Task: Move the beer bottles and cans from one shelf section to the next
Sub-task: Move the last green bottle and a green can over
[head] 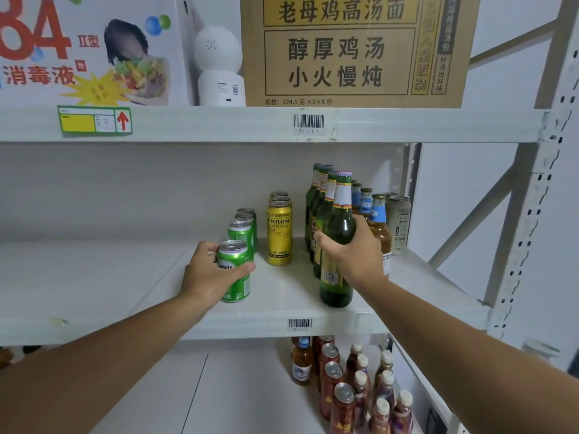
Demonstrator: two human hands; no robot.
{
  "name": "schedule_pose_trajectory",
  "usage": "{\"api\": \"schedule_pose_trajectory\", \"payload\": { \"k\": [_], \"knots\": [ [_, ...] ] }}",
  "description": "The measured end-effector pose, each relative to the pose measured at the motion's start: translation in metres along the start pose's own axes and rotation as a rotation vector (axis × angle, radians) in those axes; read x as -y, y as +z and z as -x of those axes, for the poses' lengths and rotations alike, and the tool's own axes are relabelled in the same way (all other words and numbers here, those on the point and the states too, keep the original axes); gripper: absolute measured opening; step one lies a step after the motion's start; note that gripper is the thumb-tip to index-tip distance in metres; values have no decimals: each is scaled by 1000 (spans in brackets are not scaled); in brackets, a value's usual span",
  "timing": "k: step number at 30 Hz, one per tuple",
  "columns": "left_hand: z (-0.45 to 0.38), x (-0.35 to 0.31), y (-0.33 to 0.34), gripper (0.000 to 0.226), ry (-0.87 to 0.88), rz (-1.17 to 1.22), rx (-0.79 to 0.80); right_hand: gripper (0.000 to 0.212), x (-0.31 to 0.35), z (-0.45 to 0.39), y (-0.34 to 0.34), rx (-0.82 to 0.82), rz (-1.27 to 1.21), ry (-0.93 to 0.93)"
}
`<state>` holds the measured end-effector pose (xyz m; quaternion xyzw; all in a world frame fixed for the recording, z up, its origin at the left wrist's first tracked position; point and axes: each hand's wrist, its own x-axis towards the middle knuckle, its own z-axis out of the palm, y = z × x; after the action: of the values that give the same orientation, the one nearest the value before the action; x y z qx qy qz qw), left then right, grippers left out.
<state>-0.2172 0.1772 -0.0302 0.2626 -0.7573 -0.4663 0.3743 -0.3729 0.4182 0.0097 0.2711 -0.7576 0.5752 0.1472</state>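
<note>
On the white metal middle shelf [282, 311], lift the tall green glass beer bottle [336, 245] straight up to clear its row, keeping the short green aluminium can [236, 270] upright. Both arms reach forward; the right hand [354, 249] wraps the bottle's shoulder, the left hand [208, 270] grips the can.

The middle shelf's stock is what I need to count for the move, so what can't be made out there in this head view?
- Yellow cans: those behind the front one show only their tops.
- Green bottles: the held green bottle and the right hand cover the rear ones.
- Grey can: print too small to read.
- Green can: the left hand covers its label.
</note>
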Motion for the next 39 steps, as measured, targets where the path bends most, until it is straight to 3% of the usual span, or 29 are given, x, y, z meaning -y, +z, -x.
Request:
{"api": "schedule_pose_trajectory", "payload": {
  "k": [10,20,39],
  "knots": [
    [-6,9,16,73,18,-34,-49,55,-10,-7,5,-30,48,-33],
    [-16,11,26,71,8,-128,-119,64,-17,-12,14,-81,86,-77],
    [-38,14,32,71,-28,-137,-114,64,-21,-15,26,-145,114,-62]
  ]
}}
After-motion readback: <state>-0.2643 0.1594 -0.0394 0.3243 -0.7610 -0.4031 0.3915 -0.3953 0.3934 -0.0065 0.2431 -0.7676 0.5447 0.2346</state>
